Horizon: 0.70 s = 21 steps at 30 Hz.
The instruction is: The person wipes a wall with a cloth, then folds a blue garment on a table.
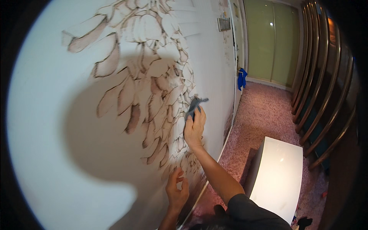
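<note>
On the white wall (51,115) is a brown drawing of overlapping feather-like shapes (126,95) with dark outlines. My right hand (195,126) is raised against the right part of this drawing, its fingers closed on a dark grey cloth (193,108) that lies against the wall surface. Lower down, my left hand (177,188) is near the bottom of the drawing, fingers curled apart from the thumb, with nothing visible between them. Whether its fingertips touch the wall cannot be told. A large shadow covers the middle of the wall.
A white box-shaped piece of furniture (280,175) stands on the pink carpet (258,115) to the right. Curved metal bars (325,72) line the far right. A blue cloth (241,79) hangs at a door handle. Beyond are greenish glass panels (270,43).
</note>
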Each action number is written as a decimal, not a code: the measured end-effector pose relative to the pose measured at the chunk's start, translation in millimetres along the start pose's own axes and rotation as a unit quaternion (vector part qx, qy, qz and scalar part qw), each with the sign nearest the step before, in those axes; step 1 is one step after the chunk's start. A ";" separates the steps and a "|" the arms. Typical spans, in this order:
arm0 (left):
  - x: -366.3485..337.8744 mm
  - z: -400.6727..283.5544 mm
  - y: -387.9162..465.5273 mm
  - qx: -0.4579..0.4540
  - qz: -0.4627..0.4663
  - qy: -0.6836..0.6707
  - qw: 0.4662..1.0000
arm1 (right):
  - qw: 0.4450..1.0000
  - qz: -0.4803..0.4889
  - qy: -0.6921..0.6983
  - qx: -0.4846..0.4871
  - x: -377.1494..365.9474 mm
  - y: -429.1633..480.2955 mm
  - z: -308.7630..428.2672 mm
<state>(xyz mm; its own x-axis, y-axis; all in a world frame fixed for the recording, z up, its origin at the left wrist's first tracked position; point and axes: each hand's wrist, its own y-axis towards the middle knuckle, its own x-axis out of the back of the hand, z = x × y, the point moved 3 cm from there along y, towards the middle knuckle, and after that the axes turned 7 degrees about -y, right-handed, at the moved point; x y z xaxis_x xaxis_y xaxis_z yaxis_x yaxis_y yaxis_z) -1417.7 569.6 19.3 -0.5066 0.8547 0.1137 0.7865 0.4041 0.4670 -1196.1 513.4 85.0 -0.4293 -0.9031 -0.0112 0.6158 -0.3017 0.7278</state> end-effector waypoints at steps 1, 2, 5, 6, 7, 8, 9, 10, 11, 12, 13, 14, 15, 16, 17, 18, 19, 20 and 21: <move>-5.9 3.2 1.7 0.019 0.009 0.000 1.000 | 0.999 0.004 -0.010 -0.033 -1.1 -7.3 -25.1; -12.6 6.6 4.9 0.039 0.017 0.000 0.999 | 0.998 0.007 -0.022 -0.059 -2.1 -13.6 -49.2; -36.8 15.4 18.9 0.043 0.014 0.005 0.999 | 0.991 0.024 -0.033 -0.126 -2.9 -25.8 -110.4; -44.2 18.4 24.8 0.044 0.003 0.011 0.999 | 0.988 0.034 -0.021 -0.146 -2.5 -25.8 -124.8; -50.6 21.2 29.9 0.045 -0.009 0.016 0.999 | 0.981 0.048 -0.012 -0.190 -5.1 -24.8 -135.4; -56.5 24.3 34.8 0.047 -0.020 0.016 0.999 | 0.981 0.046 0.003 -0.188 -5.8 -21.2 -140.1; -60.7 26.9 40.3 0.041 -0.024 0.023 0.999 | 0.987 0.037 -0.017 -0.155 -4.3 -15.1 -139.5; -63.1 29.2 45.7 0.037 -0.027 0.025 0.999 | 0.986 0.036 -0.044 -0.157 -7.1 -7.1 -136.1; -65.6 30.8 50.0 0.028 -0.033 0.021 0.999 | 0.981 0.054 -0.061 -0.175 -10.0 3.2 -131.0; -69.6 33.1 53.7 0.037 -0.037 0.024 0.998 | 0.985 0.050 -0.068 -0.153 -10.7 16.1 -120.6; -73.3 34.5 56.5 0.041 -0.043 0.021 0.998 | 0.993 0.030 -0.059 -0.098 -9.8 30.5 -106.1; -76.4 34.9 58.5 0.044 -0.044 0.014 0.998 | 0.997 0.029 -0.044 -0.062 -8.8 45.4 -91.7; -78.8 35.0 60.6 0.054 -0.047 0.024 0.997 | 0.999 0.031 -0.033 -0.023 -7.5 60.0 -75.5; -81.6 34.8 63.3 0.061 -0.047 0.029 0.997 | 1.000 0.030 -0.008 -0.006 -6.3 73.0 -59.3; -84.2 34.0 66.2 0.062 -0.048 0.027 0.997 | 0.999 0.030 0.012 0.031 -5.8 84.7 -42.0; -87.3 33.0 70.4 0.054 -0.042 0.019 0.997 | 0.998 0.019 0.025 0.053 -6.1 94.7 -26.6; -89.5 31.7 75.7 0.042 -0.038 0.006 0.998 | 0.996 0.011 0.043 0.076 -3.2 99.9 -14.1; -91.0 30.0 80.4 0.028 -0.034 -0.007 0.999 | 0.993 0.008 0.056 0.103 -2.0 103.3 -4.1; -92.4 29.2 83.9 0.030 -0.032 -0.011 0.999 | 0.990 0.020 0.060 0.125 -3.3 105.8 1.9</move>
<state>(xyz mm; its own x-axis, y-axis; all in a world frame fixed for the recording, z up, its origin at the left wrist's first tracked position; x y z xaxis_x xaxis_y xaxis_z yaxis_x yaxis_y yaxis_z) -1294.5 534.1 22.4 -0.5496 0.8328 0.0659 0.7728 0.4769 0.4188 -1130.7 485.0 163.3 -0.3171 -0.9472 -0.0484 0.4419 -0.1927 0.8761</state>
